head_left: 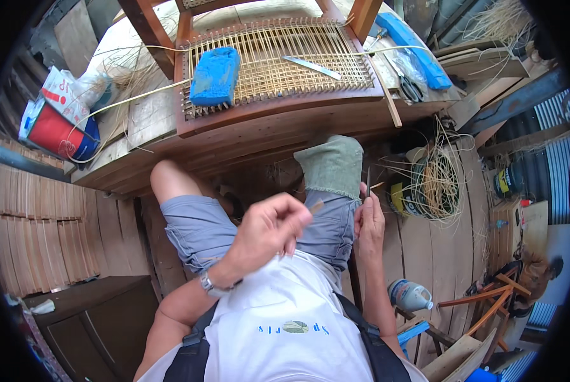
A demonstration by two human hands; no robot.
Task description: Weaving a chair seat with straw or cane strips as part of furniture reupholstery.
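Observation:
My left hand [269, 230] is raised over my lap, its thumb and fingers pinched on a short tan cane strip [317, 206]. Beside my right thigh, my right hand [369, 221] is closed round a thin dark-bladed knife [368, 181] pointing up; a light sliver shows next to the blade. A green-grey cloth [330, 164] covers my right knee. In front of me, a wooden chair seat frame [253, 120] on the workbench carries a partly woven cane seat [266, 70]. On the weave lie a blue sponge-like block [215, 76] and a flat metal strip [312, 67].
Loose cane strands [146, 95] trail over the workbench [151, 124]. A red and blue container [62, 130] stands left, scissors [411, 88] right. A coil of cane [434, 181] fills a floor tub. Nearby are a plastic jug [410, 295], a dark cabinet [100, 325] and stacked wood [40, 248].

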